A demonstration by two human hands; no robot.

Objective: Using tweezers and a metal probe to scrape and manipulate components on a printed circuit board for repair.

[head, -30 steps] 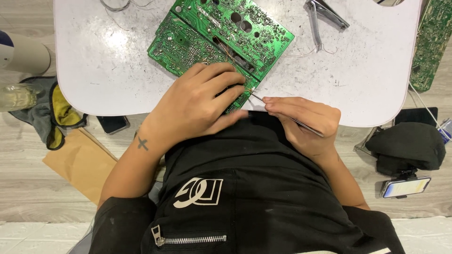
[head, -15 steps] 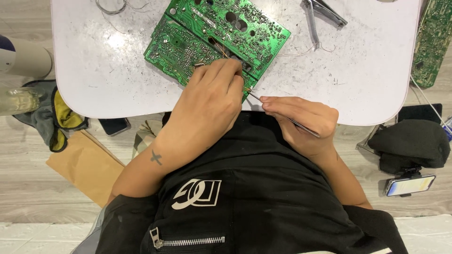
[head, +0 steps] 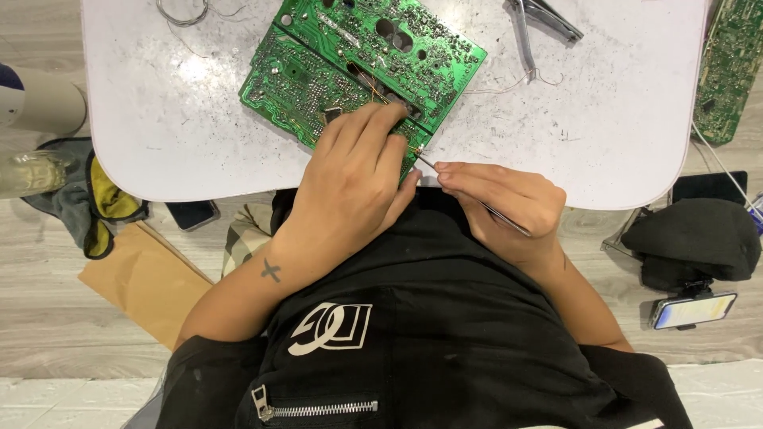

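While pressing the green circuit board (head: 318, 71) flat on the white table (head: 159, 119) with the spread left hand (head: 354, 187), keep the thin metal tool (head: 477, 202), pinched in the right hand (head: 501, 202), low, steady against the board's near edge.

I see a white, scuffed table (head: 159, 119) with rounded corners over a grey wood-plank floor (head: 48, 318). Brown cardboard (head: 135, 282) lies flat on the floor. Lighting is even and bright.
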